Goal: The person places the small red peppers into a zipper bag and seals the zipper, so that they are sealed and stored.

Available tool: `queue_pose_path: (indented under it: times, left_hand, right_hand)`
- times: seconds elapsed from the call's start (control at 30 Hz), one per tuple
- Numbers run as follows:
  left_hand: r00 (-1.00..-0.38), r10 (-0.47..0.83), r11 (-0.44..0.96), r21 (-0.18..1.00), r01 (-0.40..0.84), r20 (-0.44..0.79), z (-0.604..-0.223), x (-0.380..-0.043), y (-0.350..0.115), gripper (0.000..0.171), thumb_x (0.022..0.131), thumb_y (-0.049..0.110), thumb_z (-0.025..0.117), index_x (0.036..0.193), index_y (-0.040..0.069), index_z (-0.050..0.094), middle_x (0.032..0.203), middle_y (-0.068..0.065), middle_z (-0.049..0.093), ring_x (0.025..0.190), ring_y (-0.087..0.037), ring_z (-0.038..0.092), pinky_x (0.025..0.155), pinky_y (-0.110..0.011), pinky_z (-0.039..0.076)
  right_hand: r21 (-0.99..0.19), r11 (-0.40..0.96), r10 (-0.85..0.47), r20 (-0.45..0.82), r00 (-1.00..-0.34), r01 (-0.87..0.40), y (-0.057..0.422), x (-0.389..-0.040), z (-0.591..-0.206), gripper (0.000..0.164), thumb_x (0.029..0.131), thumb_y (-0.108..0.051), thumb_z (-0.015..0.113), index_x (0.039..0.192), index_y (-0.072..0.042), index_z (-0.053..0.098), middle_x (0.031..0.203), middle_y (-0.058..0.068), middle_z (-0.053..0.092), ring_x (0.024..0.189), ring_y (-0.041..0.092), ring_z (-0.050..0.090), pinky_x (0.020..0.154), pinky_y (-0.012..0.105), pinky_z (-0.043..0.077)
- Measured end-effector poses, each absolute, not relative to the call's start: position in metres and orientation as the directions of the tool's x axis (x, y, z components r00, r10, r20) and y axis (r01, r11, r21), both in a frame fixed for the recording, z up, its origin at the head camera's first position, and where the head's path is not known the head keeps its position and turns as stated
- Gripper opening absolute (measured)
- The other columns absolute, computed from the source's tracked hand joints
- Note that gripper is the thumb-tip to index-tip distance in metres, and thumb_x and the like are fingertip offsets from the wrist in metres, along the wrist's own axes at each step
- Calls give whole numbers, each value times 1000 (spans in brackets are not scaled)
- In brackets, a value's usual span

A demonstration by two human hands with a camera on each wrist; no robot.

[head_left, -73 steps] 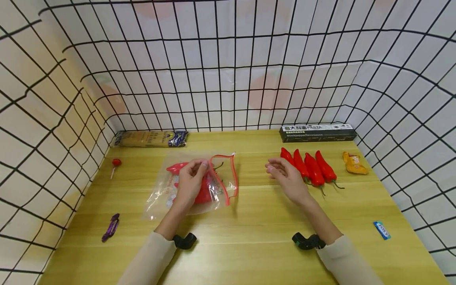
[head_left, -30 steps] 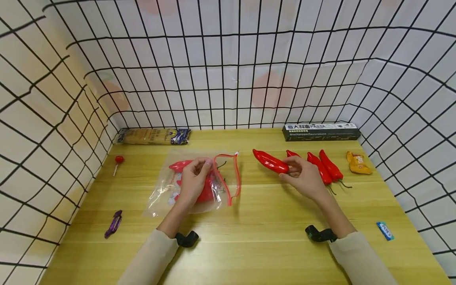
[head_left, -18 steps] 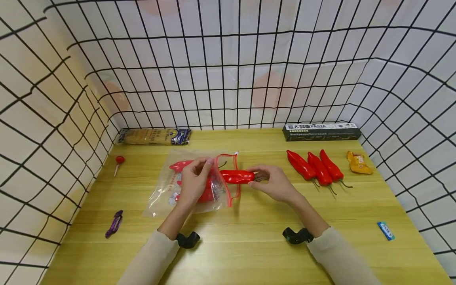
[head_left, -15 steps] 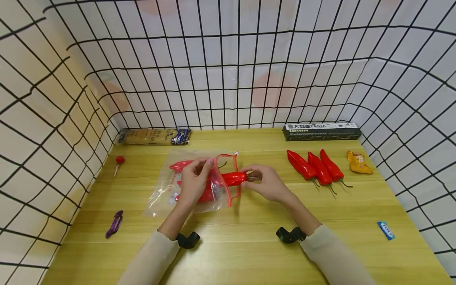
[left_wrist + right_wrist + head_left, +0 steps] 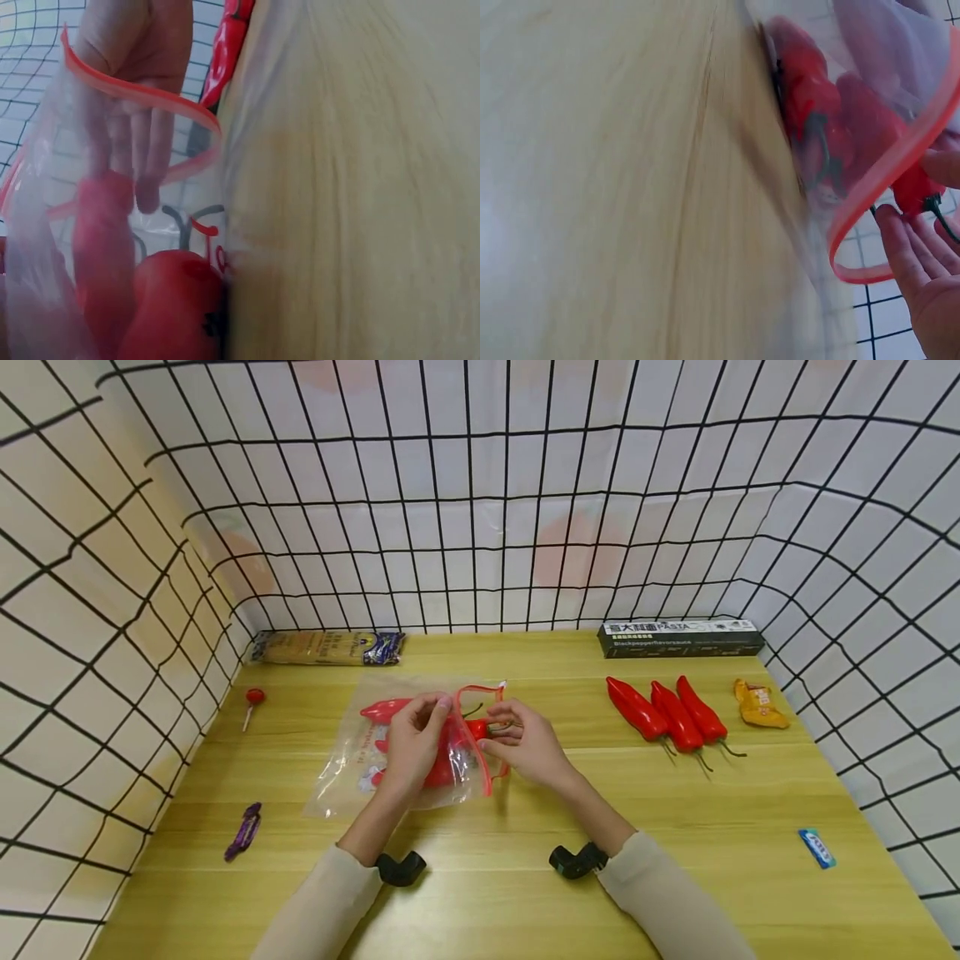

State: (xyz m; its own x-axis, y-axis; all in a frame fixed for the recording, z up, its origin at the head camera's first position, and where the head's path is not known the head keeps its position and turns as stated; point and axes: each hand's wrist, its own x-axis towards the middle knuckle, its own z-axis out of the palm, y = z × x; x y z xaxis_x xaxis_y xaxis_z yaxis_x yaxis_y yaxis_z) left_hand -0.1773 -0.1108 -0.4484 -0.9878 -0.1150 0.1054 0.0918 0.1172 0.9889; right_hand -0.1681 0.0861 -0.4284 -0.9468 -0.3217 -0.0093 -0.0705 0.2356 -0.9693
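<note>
In the head view, a clear zip bag with a red zip edge lies at centre left, its mouth open to the right. Several red chili peppers show through the plastic. My left hand pinches the upper layer of the bag near the mouth. At the opening, my right hand holds a red chili pepper by its stem end, most of it inside the bag. In the right wrist view, thumb and fingers lie on either side of that pepper. Three more red chili peppers lie to the right.
A noodle packet and a black pasta box stand along the back. On the left are a lollipop and a purple candy; on the right, a yellow packet and a blue one. Black grid panels enclose the table.
My right hand has picked a red chili pepper from the group at right, carried it left and slid it into the bag's mouth. The left hand keeps its hold on the bag.
</note>
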Motion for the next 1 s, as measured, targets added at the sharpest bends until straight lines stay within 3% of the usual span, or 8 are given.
queue_pose_path:
  times: [0.17, 0.37, 0.5, 0.77, 1.0]
  left_hand:
    - [-987, -115, 87, 991, 99, 109, -452, -179, -111, 34, 91, 46, 63, 104, 16, 70, 99, -4, 70, 90, -17, 60, 77, -21, 52]
    - [-989, -116, 79, 993, 84, 93, -454, -180, -110, 33, 92, 44, 63, 106, 15, 70, 100, -4, 70, 91, -16, 60, 78, -21, 52]
    - [-989, -110, 72, 993, 92, 99, -454, -180, -111, 35, 91, 46, 63, 106, 16, 70, 101, -4, 70, 92, -17, 61, 79, -22, 53]
    - [-990, -97, 82, 992, 95, 103, -451, -178, -112, 37, 89, 50, 64, 105, 18, 70, 101, -2, 71, 93, -18, 61, 79, -22, 53]
    - [-987, -98, 81, 990, 118, 126, -446, -179, -111, 36, 90, 47, 64, 105, 15, 72, 99, -3, 71, 90, -17, 61, 76, -21, 51]
  right_hand:
    - [-976, 207, -288, 4, -957, -66, 99, -165, -428, 46, 93, -20, 67, 134, -6, 49, 136, 16, 55, 119, 29, 60, 96, 34, 52]
    - [-976, 119, -262, 147, -954, -183, 122, -159, -435, 40, 104, -32, 45, 136, -8, 47, 135, 12, 57, 126, 29, 55, 104, 45, 46]
    - [-971, 101, -298, 177, -938, -215, 128, -150, -430, 42, 105, -34, 39, 138, -7, 45, 137, 10, 57, 127, 28, 54, 104, 45, 45]
    - [-970, 88, -358, 182, -916, -227, 121, -138, -427, 44, 107, -28, 34, 141, -1, 40, 144, 18, 48, 134, 37, 47, 107, 51, 39]
    - [-984, -4, -405, 165, -899, -179, 101, -138, -431, 52, 108, -36, 27, 142, 2, 37, 147, 18, 45, 137, 36, 42, 111, 53, 34]
